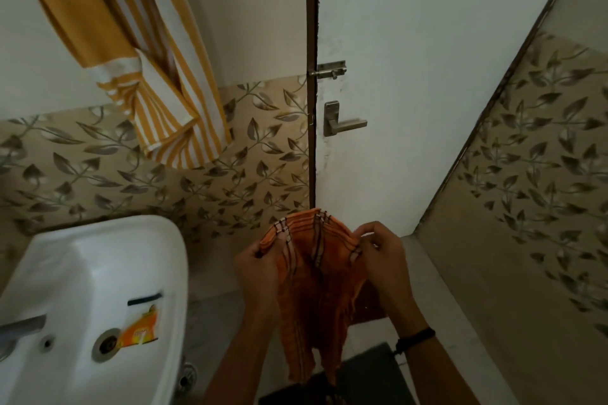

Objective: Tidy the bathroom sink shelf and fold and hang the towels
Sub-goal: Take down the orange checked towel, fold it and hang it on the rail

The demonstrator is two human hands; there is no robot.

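Note:
An orange towel (317, 286) with dark checked lines hangs bunched between my two hands in front of the door. My left hand (255, 268) grips its upper left edge. My right hand (383, 256) pinches its upper right edge, and the cloth sags down between them. A yellow and white striped towel (138, 52) hangs on the wall at the upper left, loosely draped. The white sink (88, 253) sits at the lower left, with an orange sachet (139, 332) lying in the basin beside the drain (106, 345).
A white door (411, 92) with a bolt latch (329, 71) and a lever handle (342, 123) stands straight ahead. Leaf-patterned tiles cover the walls left and right. A metal tap (19, 330) pokes in at the sink's left. A dark mat (368, 375) lies on the floor.

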